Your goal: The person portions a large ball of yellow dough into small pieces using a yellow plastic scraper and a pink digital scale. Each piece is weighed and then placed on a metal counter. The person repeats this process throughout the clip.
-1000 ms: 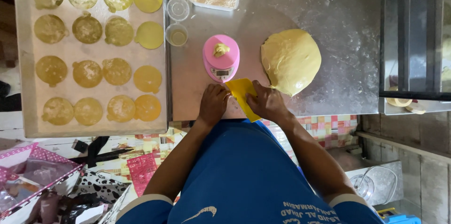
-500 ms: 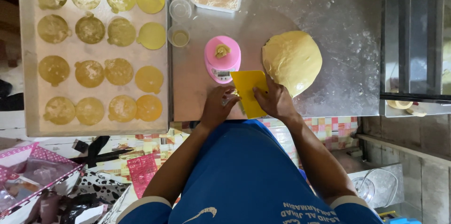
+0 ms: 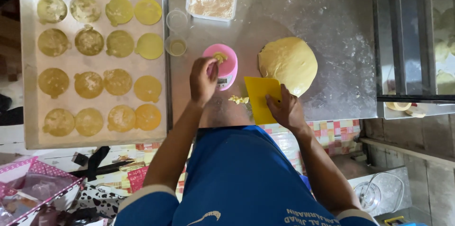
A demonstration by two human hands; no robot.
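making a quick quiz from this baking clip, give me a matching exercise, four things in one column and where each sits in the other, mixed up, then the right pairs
Things:
1. small dough piece
2. yellow scraper
3. dough scraps
4. big dough mound

Places:
A. loose on the steel table, between the two hands
B. under the right hand
C. on the pink scale, at the left hand fingertips
D. on the floured steel, just beyond the scraper

Pairs: 1-C, 2-B, 3-A, 4-D
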